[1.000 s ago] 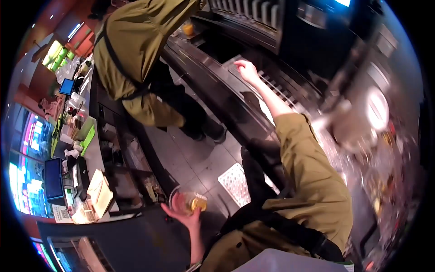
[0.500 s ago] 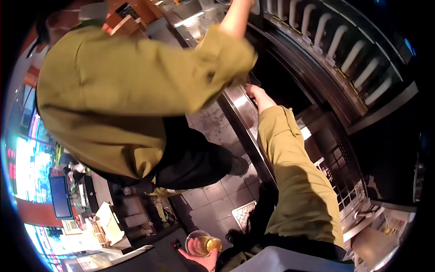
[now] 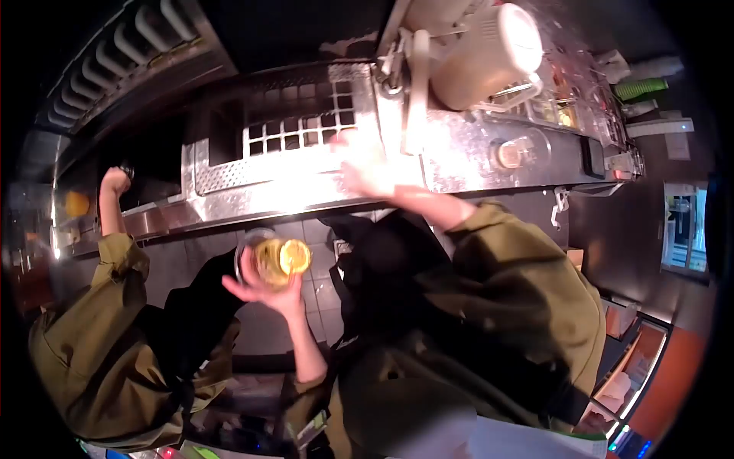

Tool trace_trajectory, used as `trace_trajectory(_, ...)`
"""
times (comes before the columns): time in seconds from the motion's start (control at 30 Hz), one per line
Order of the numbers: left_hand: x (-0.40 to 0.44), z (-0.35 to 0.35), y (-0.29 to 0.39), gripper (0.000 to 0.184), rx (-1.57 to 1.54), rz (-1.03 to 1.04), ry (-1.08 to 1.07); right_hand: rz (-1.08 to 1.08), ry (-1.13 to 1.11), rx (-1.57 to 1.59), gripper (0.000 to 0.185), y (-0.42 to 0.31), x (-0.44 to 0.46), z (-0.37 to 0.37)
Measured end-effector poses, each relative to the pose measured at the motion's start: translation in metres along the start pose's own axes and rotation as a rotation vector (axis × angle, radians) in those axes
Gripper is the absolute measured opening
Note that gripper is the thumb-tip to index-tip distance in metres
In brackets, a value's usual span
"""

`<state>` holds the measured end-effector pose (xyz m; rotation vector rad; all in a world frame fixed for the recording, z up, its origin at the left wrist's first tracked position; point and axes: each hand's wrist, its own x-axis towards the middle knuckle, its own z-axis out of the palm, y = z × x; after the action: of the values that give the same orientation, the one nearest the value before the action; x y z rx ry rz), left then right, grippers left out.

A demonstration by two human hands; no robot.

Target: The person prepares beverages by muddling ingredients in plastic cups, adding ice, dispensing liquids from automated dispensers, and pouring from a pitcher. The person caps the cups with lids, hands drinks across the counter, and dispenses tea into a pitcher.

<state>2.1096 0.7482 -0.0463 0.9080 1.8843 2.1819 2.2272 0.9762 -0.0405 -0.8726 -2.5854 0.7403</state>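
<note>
My left hand (image 3: pixel 267 293) is closed around a clear cup (image 3: pixel 246 256) with yellow contents, held over the dark tiled floor. A lemon slice (image 3: pixel 295 256) shows at the cup's near side. My right hand (image 3: pixel 367 167) stretches over the front edge of the steel counter (image 3: pixel 290 191), beside a sink-like well with a white grid (image 3: pixel 294 141). Glare and motion smear its fingers, so I cannot make out their shape or whether they touch anything.
A co-worker at left has a hand (image 3: pixel 116 182) at a dark opening (image 3: pixel 157 164) in the counter. A large whitish pitcher (image 3: pixel 478 65) stands behind the right counter. Nearer lies a clear cup (image 3: pixel 527 151). Curved white handles (image 3: pixel 115 61) line the upper left.
My view has swung right along the counter. My right hand has left the dark opening for the grid area. My left hand has raised the cup toward the counter.
</note>
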Motion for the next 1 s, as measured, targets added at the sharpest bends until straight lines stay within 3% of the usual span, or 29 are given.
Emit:
trace_trajectory(0.03,0.005,0.02,0.002,0.11,-0.049,-0.009,-0.133,0.121,0.06,-0.099,0.032,0.051,-0.018,-0.004)
trace_trajectory(0.1,0.006,0.061,-0.003,0.109,-0.113,-0.06,-0.242,-0.253,0.235,-0.825,0.033,0.097,-0.043,-0.049)
trace_trajectory(0.13,0.005,0.086,0.007,0.11,-0.197,-0.1,-0.287,-0.304,0.17,-0.818,0.032,0.128,-0.041,-0.05)
trace_trajectory(0.17,0.008,0.105,0.012,0.111,-0.125,-0.063,-0.38,-0.296,-0.144,-0.763,0.028,0.138,-0.033,-0.066)
trace_trajectory(0.2,0.005,0.121,0.004,0.113,-0.085,-0.028,-0.454,-0.296,-0.45,-0.697,0.025,0.146,-0.022,-0.085)
trace_trajectory(0.27,-0.001,0.155,0.014,0.116,-0.165,-0.206,-0.506,-0.573,-0.161,-0.499,0.015,0.179,-0.023,-0.085)
trace_trajectory(0.33,-0.013,0.177,0.011,0.115,-0.334,-0.373,-0.542,-0.53,0.038,-0.277,0.017,0.146,-0.019,-0.112)
trace_trajectory(0.4,-0.022,0.196,-0.011,0.115,-0.131,-0.199,-0.693,-0.177,0.447,0.442,0.018,0.101,-0.03,-0.14)
trace_trajectory(0.47,-0.025,0.21,-0.033,0.116,-0.006,-0.138,-0.783,-0.348,0.596,-0.094,0.021,0.07,-0.052,-0.214)
trace_trajectory(0.5,-0.027,0.218,-0.045,0.116,0.014,-0.17,-0.8,-0.606,0.705,0.519,0.024,0.05,-0.053,-0.237)
trace_trajectory(0.53,-0.03,0.218,-0.053,0.117,0.038,-0.205,-0.826,-0.549,0.889,0.215,0.025,0.037,-0.064,-0.266)
trace_trajectory(0.63,-0.026,0.222,-0.048,0.115,0.008,-0.177,-0.868,-0.667,0.637,1.104,0.048,0.011,-0.107,-0.326)
trace_trajectory(0.67,-0.028,0.223,-0.054,0.115,-0.06,-0.224,-0.849,-0.605,0.589,1.146,0.046,0.002,-0.115,-0.332)
trace_trajectory(0.73,-0.034,0.227,-0.062,0.118,-0.198,-0.322,-0.807,-0.53,0.436,1.14,0.04,-0.006,-0.114,-0.318)
trace_trajectory(0.83,-0.035,0.228,-0.083,0.113,-0.041,-0.258,-0.876,-0.291,0.481,1.027,0.037,-0.011,-0.095,-0.25)
trace_trajectory(0.9,-0.027,0.23,-0.078,0.106,0.302,0.216,-0.932,-0.15,0.493,0.945,0.043,-0.001,-0.083,-0.192)
trace_trajectory(0.97,-0.028,0.233,-0.081,0.102,0.099,-0.026,-1.029,-0.081,0.497,0.879,0.038,0.011,-0.085,-0.177)
trace_trajectory(1.0,-0.023,0.233,-0.067,0.099,0.086,0.007,-0.983,-0.047,0.498,0.847,0.036,0.017,-0.087,-0.169)
